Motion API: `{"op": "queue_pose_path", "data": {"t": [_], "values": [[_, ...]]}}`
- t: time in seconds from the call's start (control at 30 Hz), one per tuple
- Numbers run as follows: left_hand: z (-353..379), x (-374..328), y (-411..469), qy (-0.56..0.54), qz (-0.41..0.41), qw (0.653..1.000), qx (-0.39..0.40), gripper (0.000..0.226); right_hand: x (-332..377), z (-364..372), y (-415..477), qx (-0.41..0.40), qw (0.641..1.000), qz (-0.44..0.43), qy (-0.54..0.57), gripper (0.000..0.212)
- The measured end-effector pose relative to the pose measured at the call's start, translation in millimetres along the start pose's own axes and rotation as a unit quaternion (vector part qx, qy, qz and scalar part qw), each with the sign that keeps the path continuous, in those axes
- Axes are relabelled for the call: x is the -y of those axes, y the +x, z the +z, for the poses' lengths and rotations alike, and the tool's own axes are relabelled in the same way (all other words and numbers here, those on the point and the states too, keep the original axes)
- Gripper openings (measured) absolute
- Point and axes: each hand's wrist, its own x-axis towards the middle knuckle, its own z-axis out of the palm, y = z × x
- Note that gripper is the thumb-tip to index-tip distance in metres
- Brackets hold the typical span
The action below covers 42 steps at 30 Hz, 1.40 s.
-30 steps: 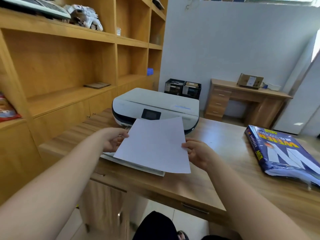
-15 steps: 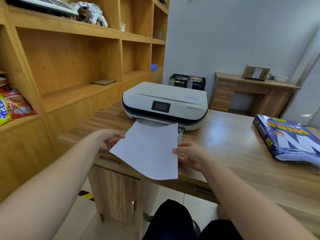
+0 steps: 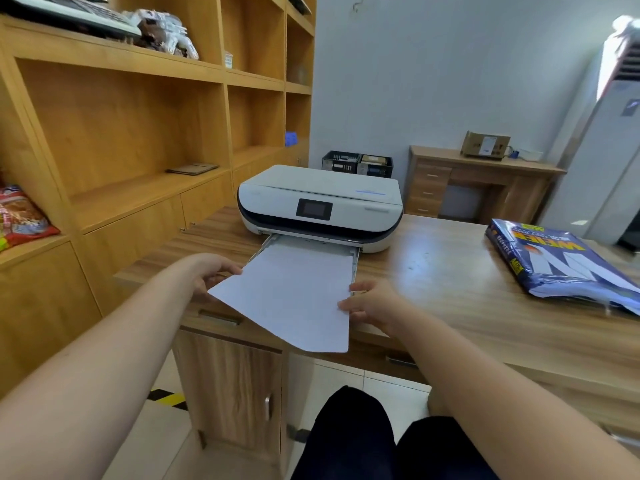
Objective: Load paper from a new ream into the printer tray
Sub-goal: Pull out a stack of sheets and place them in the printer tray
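The paper (image 3: pixel 294 292) is covering most of the tray (image 3: pixel 355 263), hiding whatever is lying in it. The ream (image 3: pixel 561 265) at the desk's (image 3: pixel 467 306) right edge is running off frame. The left hand's (image 3: pixel 211 275) fingertips are tucking under the sheet, unseen. The printer's (image 3: pixel 320 206) screen is reading too small.

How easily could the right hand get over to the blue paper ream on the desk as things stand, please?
Probably yes, but not at once: the right hand is holding the paper at the printer tray. The desk between it and the ream is bare, so the way looks free.
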Motion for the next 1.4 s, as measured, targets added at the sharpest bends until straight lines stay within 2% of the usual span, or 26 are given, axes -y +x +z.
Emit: {"op": "queue_pose_path", "data": {"t": [0.13,0.3,0.47,0.63,0.77,0.87,1.0,1.13,1.3,1.4], "values": [[-7.4,0.1,-0.4,0.039,0.005,0.999,-0.008,0.020,1.6,2.2,-2.6,0.002,1.000,0.006,-0.003,0.059],[0.2,3.8,-1.4,0.028,-0.013,1.000,-0.002,0.004,6.4,2.3,-4.9,0.020,0.999,0.017,0.023,0.060],[-1.8,-2.5,4.1,0.044,-0.004,0.999,-0.012,0.029,8.1,3.6,-2.4,0.029,0.999,0.025,0.036,0.060],[3.0,-5.4,2.6,-0.022,-0.023,0.999,0.000,0.015,9.4,4.7,-1.4,0.029,0.998,0.027,0.051,0.060],[6.1,-11.4,3.7,-0.040,-0.053,0.998,0.003,0.006,10.6,-0.9,-3.2,0.048,0.993,0.026,0.109,0.060],[7.4,-16.9,6.2,-0.024,-0.054,0.998,-0.009,0.015,12.3,-6.9,-8.1,0.075,0.992,0.027,0.093,0.052],[9.9,-18.1,6.3,-0.032,-0.052,0.998,-0.003,0.011,12.1,-7.7,-11.4,0.102,0.992,0.038,0.068,0.042],[3.2,-14.0,5.9,-0.105,-0.043,0.993,0.021,0.020,11.6,-5.6,-10.2,0.072,0.994,0.032,0.079,0.036],[-13.8,-3.5,-0.4,-0.063,-0.050,0.994,0.076,0.026,15.0,-5.7,-7.0,0.040,0.993,0.037,0.100,0.032],[-22.9,0.9,-0.1,-0.052,-0.062,0.993,0.083,0.023,16.3,-4.7,-5.8,0.032,0.995,0.041,0.089,0.031]]}}
